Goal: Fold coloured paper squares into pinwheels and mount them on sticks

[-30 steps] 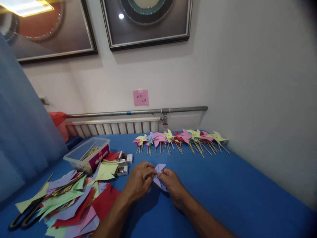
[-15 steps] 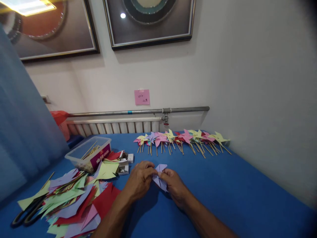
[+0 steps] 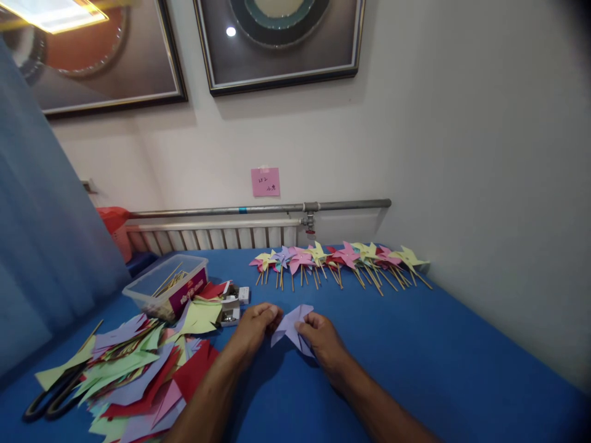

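A lilac paper pinwheel (image 3: pixel 292 327) with its blades folded in is pinched at its centre and right side by my right hand (image 3: pixel 325 341), thumb on top. Just to its left is my left hand (image 3: pixel 255 329), its thumb and fingers curled together. Whether something small sits between those fingers is hidden. The pinwheel shows no stick from here. To the left stand small white boxes, the nearer a pushpin box (image 3: pixel 231 316) with shiny metal pieces inside.
Finished pinwheels (image 3: pixel 347 255) on sticks lie in a row at the back of the blue table (image 3: pixel 443 369). On the left are a plastic tub (image 3: pixel 159 282) of sticks, a pile of cut coloured paper (image 3: pixel 129 375) and black-handled scissors (image 3: pixel 50 397). A pipe (image 3: pixel 258 208) runs along the wall.
My left hand has drawn back left from the pinwheel's centre. The pinwheel's left blade and folded middle show more fully now. My right hand keeps its pinch.
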Motion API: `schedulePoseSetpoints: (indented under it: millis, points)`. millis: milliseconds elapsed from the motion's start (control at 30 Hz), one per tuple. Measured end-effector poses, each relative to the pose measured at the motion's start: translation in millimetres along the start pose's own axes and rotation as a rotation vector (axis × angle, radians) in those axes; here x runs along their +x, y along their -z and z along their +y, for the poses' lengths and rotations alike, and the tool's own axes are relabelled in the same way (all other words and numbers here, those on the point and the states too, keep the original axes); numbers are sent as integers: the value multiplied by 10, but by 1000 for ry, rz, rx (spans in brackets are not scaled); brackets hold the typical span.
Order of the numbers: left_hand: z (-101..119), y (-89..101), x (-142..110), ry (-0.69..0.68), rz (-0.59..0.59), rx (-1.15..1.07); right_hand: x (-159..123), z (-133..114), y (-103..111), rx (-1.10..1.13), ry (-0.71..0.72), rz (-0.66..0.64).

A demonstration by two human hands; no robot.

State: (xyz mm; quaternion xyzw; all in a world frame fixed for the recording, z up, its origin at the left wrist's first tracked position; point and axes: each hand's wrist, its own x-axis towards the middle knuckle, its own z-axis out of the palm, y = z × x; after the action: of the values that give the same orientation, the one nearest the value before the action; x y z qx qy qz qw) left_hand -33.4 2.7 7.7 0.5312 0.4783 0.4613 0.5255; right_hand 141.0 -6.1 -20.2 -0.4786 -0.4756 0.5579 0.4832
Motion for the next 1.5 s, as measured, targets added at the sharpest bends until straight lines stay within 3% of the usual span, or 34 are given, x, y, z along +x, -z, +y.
schedulePoseSetpoints:
  millis: [167, 433, 567, 733, 1300, 1500]
  points:
    - [-10, -49, -11, 23, -59, 0, 15, 40, 18, -18, 27, -10]
    - [45, -68, -52, 38, -59, 11, 65, 87, 12, -59, 23, -9]
    - [12, -90, -37, 9, -18, 31, 48, 84, 4, -62, 20, -15]
    - [-54, -133, -13, -12, -53, 46, 19, 80, -17, -70, 54, -34]
    - [-60, -151, -4, 52, 8, -9, -45, 14, -25, 3, 55, -98]
    - [-89, -128, 34, -30, 45, -62, -21, 36, -23, 40, 41, -68]
